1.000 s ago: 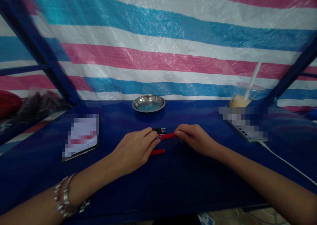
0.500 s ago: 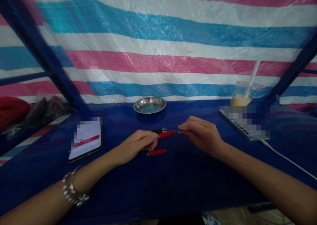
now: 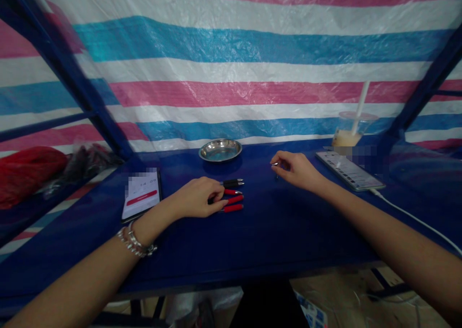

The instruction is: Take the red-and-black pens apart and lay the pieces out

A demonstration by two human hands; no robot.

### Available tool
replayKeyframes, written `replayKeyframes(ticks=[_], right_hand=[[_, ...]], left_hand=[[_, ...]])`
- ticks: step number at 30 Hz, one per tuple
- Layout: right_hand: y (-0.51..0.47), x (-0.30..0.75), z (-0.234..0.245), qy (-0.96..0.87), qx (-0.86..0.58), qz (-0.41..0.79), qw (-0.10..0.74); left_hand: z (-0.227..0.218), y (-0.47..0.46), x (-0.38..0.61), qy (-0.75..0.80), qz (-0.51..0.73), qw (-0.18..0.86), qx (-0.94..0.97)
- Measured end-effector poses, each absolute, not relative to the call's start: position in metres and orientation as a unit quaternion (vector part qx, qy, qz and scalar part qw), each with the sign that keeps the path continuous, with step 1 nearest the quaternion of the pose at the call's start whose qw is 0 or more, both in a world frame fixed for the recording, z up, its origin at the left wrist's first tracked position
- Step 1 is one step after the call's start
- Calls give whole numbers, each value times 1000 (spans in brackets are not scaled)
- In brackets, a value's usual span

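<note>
Red pens (image 3: 234, 207), slim black pens (image 3: 233, 181)

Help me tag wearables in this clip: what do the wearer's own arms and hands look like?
The left hand is ungloved, with silvery bracelets at its wrist: a smooth band and what looks like a beaded strand. The right hand is also ungloved, with nothing visible on its wrist. Neither forearm shows a sleeve.

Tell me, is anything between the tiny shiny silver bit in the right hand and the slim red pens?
Nothing visible: only smooth blue tabletop shows between the tiny silver bit in the right hand and the slim red pens. The left hand is at their other ends.
</note>
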State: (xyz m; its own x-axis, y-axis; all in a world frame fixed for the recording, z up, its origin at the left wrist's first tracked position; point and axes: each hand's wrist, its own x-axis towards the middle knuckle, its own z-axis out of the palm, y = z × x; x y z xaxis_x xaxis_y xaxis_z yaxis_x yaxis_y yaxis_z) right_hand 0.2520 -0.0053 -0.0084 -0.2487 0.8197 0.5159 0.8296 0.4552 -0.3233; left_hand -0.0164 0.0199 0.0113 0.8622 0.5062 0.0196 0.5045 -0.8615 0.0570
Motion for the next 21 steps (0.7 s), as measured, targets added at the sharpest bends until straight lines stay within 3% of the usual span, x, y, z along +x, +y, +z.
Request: replayKeyframes(ticks=[7,21], right_hand=[[-2,247,-22,-840,-496,-63,209],[-3,244,-29,-828,-525,-106,166]], left_hand=[[8,20,-18,316,78,10,945],[6,31,-22,303,62,16,951]])
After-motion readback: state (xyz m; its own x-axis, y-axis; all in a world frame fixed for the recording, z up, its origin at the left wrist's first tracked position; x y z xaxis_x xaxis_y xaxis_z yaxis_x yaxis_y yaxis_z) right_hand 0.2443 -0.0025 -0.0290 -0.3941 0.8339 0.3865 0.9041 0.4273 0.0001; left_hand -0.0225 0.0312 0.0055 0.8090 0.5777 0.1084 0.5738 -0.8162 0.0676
